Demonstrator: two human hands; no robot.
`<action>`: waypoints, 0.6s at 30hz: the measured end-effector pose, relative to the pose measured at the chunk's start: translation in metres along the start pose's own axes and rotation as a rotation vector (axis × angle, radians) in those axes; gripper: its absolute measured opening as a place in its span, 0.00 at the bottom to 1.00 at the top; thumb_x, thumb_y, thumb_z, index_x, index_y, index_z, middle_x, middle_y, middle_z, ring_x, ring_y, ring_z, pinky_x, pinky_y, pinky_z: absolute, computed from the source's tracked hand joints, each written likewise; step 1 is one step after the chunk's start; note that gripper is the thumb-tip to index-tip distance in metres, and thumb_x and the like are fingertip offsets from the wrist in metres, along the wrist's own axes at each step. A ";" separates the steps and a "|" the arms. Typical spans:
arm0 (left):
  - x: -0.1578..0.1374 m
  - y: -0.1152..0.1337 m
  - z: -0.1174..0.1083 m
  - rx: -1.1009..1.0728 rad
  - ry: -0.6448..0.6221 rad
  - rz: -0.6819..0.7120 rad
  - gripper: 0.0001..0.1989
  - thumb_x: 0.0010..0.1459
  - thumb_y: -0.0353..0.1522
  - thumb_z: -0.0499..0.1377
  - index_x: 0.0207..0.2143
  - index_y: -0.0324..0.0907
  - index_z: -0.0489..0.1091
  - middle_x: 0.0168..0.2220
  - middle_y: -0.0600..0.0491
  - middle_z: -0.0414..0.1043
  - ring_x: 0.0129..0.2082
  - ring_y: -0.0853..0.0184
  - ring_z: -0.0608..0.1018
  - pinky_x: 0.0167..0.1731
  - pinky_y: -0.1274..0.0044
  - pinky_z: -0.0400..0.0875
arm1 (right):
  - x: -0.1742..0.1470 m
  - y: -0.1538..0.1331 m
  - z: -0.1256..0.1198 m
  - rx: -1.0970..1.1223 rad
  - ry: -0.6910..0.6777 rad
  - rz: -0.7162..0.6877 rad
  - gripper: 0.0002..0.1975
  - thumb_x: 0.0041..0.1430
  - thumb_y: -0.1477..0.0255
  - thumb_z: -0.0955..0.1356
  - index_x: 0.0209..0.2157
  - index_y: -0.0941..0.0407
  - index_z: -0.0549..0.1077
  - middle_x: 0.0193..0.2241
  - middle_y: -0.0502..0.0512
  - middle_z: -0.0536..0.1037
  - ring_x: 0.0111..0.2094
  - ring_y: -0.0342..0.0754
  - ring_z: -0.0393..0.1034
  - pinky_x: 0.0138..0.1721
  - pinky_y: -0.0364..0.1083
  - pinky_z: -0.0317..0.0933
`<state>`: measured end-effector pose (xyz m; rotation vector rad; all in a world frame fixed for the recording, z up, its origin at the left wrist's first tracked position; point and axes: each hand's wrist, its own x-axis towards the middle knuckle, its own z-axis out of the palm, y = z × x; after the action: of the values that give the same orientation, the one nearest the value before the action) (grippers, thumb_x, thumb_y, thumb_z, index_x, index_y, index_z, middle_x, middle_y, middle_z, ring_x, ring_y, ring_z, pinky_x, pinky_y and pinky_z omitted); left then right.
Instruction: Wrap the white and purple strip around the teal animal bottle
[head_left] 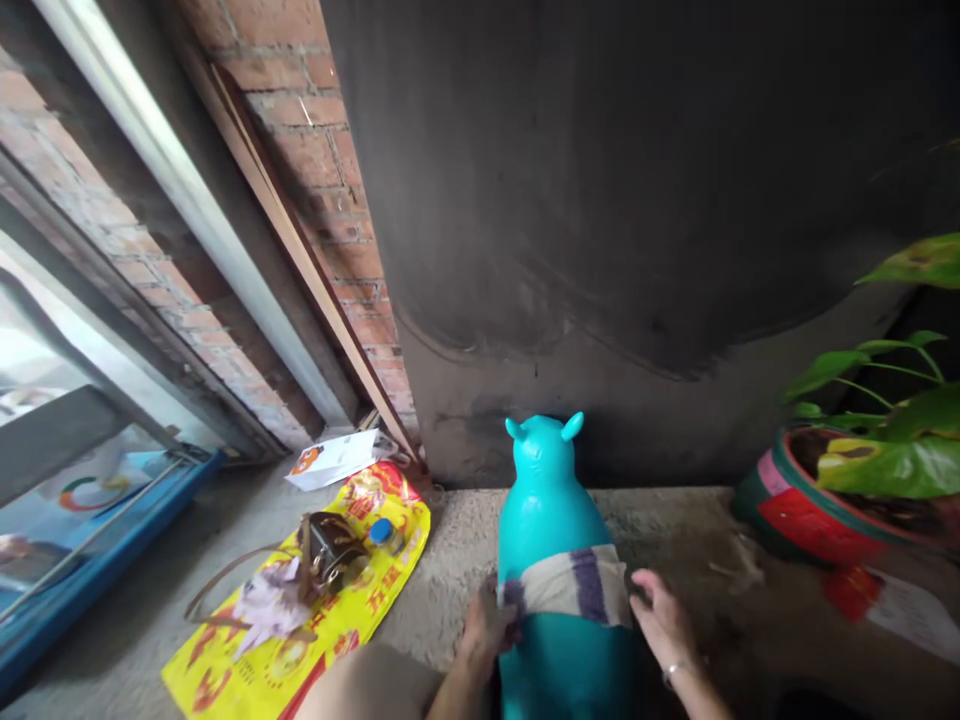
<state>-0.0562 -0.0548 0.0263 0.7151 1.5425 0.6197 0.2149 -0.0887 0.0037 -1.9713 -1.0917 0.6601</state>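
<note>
Turquoise hopper toy [555, 520] is standing upright on the concrete floor [675, 530], just in front of the dark wall [637, 200], and I am sitting right behind it. A striped cloth [574, 585], cream with purple bands, is lying across its back like a belt. I am pressing my left hand [486, 628] on the left end of the cloth and my right hand [660, 620] is resting with open fingers just at the right end; the hands are apart, one on each side of the toy. I am judging that the cloth is already placed around the back, but I am not seeing any knot, so the fastening seems not yet done.

On my right a potted plant [817, 500] in a red and green pot is standing near, with leaves hanging over. On my left a yellow printed bag [247, 650] is lying flat, and a small brown handbag [330, 550] with a strap and a blue-capped bottle [384, 532] are lying on it. Nothing is blocking my hands; my knee [367, 685] is close to the left arm.
</note>
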 end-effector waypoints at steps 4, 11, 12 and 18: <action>0.010 -0.013 -0.001 0.048 0.026 0.029 0.34 0.44 0.30 0.60 0.56 0.41 0.56 0.30 0.56 0.76 0.18 0.67 0.76 0.18 0.77 0.65 | -0.037 0.016 0.019 -0.073 -0.052 -0.177 0.13 0.45 0.65 0.60 0.29 0.50 0.74 0.32 0.56 0.78 0.36 0.54 0.74 0.40 0.52 0.66; -0.003 0.005 -0.003 0.197 0.241 0.243 0.35 0.50 0.31 0.56 0.60 0.30 0.51 0.60 0.34 0.61 0.60 0.55 0.66 0.58 0.67 0.64 | -0.034 -0.009 0.012 -0.137 0.042 -0.371 0.18 0.61 0.59 0.57 0.28 0.52 0.71 0.28 0.57 0.76 0.31 0.53 0.73 0.34 0.49 0.64; -0.010 0.007 0.002 0.253 0.258 0.314 0.36 0.49 0.30 0.57 0.60 0.31 0.53 0.63 0.35 0.55 0.65 0.56 0.59 0.63 0.68 0.56 | -0.032 -0.019 0.010 -0.127 0.050 -0.394 0.17 0.62 0.59 0.57 0.31 0.52 0.71 0.29 0.56 0.77 0.32 0.52 0.73 0.34 0.48 0.64; -0.050 0.017 0.062 0.579 0.123 0.644 0.35 0.48 0.32 0.61 0.59 0.39 0.58 0.60 0.44 0.61 0.63 0.60 0.62 0.63 0.68 0.57 | -0.033 -0.094 0.005 -0.091 -0.056 -0.576 0.14 0.67 0.63 0.55 0.36 0.51 0.68 0.30 0.49 0.75 0.31 0.43 0.72 0.35 0.41 0.62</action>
<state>0.0086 -0.0827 0.0661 1.6784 1.6133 0.6924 0.1509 -0.0835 0.0802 -1.5955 -1.6534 0.3564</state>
